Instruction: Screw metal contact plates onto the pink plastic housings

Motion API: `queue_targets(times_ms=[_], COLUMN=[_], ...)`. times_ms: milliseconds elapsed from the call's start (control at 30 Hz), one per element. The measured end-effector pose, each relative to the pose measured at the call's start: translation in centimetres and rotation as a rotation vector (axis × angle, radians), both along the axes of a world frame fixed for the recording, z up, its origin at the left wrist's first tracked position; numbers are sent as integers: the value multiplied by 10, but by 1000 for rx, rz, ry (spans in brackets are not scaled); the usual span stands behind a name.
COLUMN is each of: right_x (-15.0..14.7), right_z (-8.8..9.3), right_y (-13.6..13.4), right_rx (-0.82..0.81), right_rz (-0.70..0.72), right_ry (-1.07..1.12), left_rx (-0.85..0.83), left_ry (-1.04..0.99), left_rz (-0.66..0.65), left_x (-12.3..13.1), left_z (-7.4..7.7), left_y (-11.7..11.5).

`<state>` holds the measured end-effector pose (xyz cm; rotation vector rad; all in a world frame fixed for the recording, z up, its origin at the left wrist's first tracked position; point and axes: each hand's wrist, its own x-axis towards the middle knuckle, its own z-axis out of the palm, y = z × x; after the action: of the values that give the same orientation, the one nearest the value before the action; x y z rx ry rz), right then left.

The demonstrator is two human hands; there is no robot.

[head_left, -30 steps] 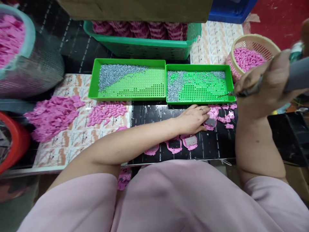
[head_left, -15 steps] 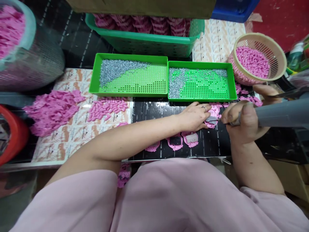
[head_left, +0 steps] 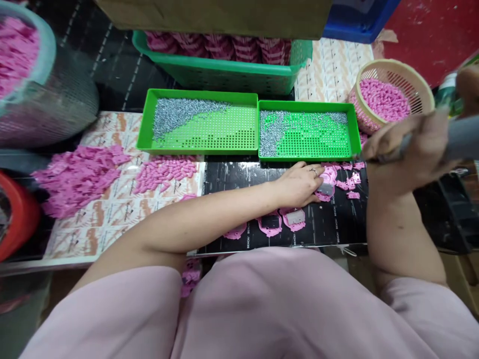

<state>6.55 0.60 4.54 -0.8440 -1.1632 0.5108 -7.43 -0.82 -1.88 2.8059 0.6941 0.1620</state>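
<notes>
Head view, left to right: what's on the counter?

Loose pink plastic pieces (head_left: pixel 80 182) heaped on a printed paper sheet (head_left: pixel 93 234). Then two green perforated trays (head_left: pixel 198 150) (head_left: pixel 305 157), silver screws (head_left: pixel 273 132) banked along their far and left sides.

And the grips?

Left grip (head_left: pixel 299 185) flat and spread, not closed, pinning a pink plastic part (head_left: pixel 325 190) on a black mat (head_left: pixel 329 224), just below the right tray's front rim. Right grip (head_left: pixel 409 144) wrapped narrow around a grey-handled electric screwdriver (head_left: pixel 456 139), thin tip just beside the tray's front right corner. Hand blurred.

Step in hand?

By the look of it, tip at the screws, part held ready.

Next move's needs?

Likely a short, steady path from tray corner down to the part. Tight room there between rim and left fingers (head_left: pixel 312 172). Wider space over the mat's right end. Wicker basket of pink pieces (head_left: pixel 385 99) close behind the right grip.
</notes>
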Motion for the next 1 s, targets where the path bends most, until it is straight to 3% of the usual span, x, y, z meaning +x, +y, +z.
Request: queue_targets(times_ms=[67,200,367,667,800,933,1000], right_x=[0,-1,-2,-1,-6,-13,-14], right_z=[-6,-25,-33,-37,-25,1,9], right_y=[28,58,59,66,58,26,3], right_rx=[204,128,60,68,118,285,184], right_rz=[-165,-134,-95,-171,-104,-82,21], right_ry=[67,-30,-82,-137,-11,160,67], left_rx=[14,21,23,-30,-63,-53,-57], left_ry=[-4,-20,-4,-10,-44,16,82], left_rz=[-3,-7,-5,-6,-5,23,30], left_x=[0,-1,-2,-3,-6,-6,-3], left_z=[-1,-3,-1,3,7,7,6], left_y=[0,-1,-3,-4,-11,-22,-24])
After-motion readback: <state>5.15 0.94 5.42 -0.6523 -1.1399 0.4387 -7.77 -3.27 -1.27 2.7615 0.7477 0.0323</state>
